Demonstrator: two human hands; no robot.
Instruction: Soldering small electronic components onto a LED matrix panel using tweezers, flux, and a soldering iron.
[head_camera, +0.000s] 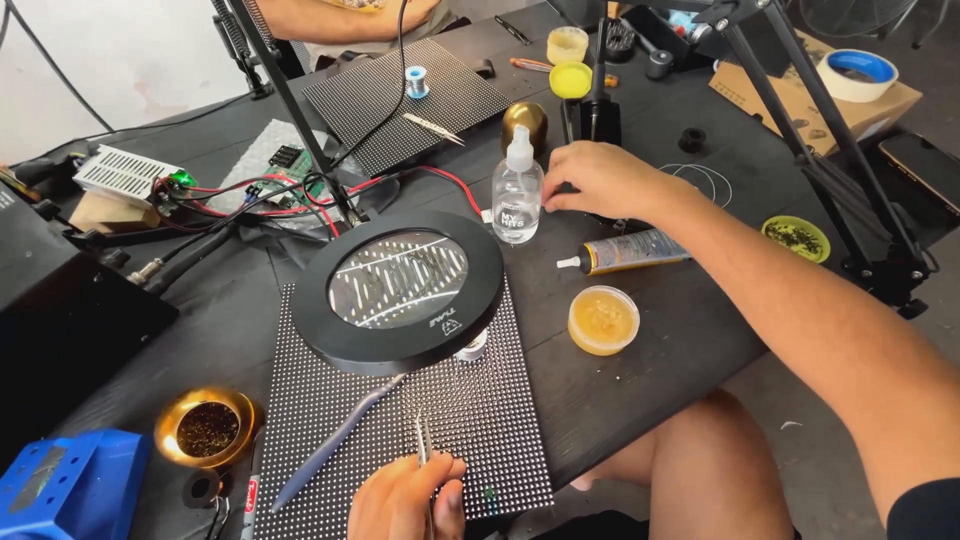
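Pinched between the thumb and fingers of my left hand (405, 497) is a pair of tweezers (424, 455), tips pointing away from me and resting over the near part of a dotted panel (500, 420) that lies flat on the dark table (690, 340). Just left of the tweezers a grey pen-like tool (330, 445) lies slantwise on the same panel. A round magnifier (398, 290) in a black ring stands over the far half of the panel, and a small reel (470, 345) shows under its near-right edge.

My right hand (600, 180) reaches across the table to the far side, fingers curled downward and loosely bent; its fingertips come down just right of a clear plastic bottle (517, 190) with a white nozzle. Whether they pinch anything I cannot tell, since the palm hides them. A brass-coloured dome (525, 122) stands just behind the bottle.

Under my right forearm lie a glue tube (630, 250) on its side, nozzle to the left, and nearer me a small open tub of amber paste (603, 320). At the table's near-left corner sit a brass bowl of metal wool (207, 428) and a blue box (70, 485). A second dotted panel (405, 100) lies at the far edge, where another person's arm (330, 18) rests.
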